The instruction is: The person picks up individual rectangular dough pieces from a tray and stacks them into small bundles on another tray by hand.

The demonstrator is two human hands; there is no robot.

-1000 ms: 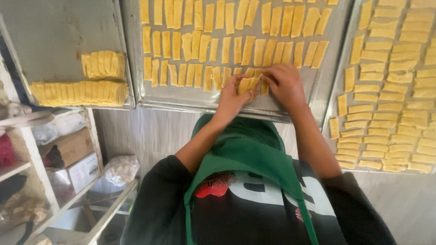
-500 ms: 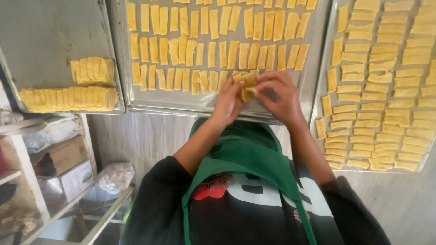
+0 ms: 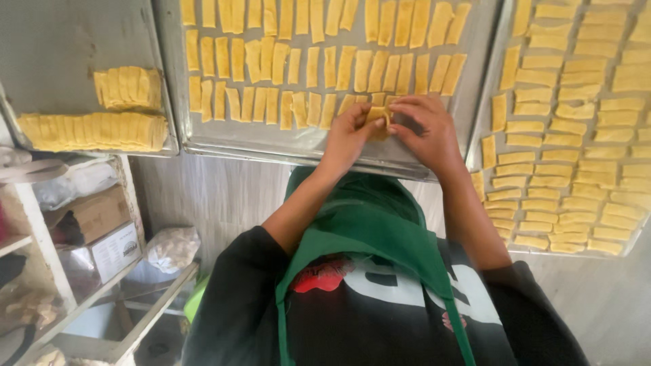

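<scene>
So both hands are up at the near edge of the middle tray, and they meet on 1 small yellow dough piece. The left hand comes in from the left and the right hand from the right. The fingertips of both are pinched together on that piece, so it sits right between them, about equally close to each. It's mostly covered by fingers, so I honestly can't tell which way its long axis runs or whether it's folded. It's held just at the right end of the nearest row of dough strips, touching or nearly touching the tray. Those laid strips all run near-to-far, side by side, in 3 rows or so, and there's bare metal to the right of the hands. The left tray is mostly bare, with 2 stacks of strips packed tight along its near side. The right tray is full of strips lying left-to-right instead, in columns. Near me there's the green apron over a black top. Down at the near left is a white shelf with a cardboard box and some plastic bags.
</scene>
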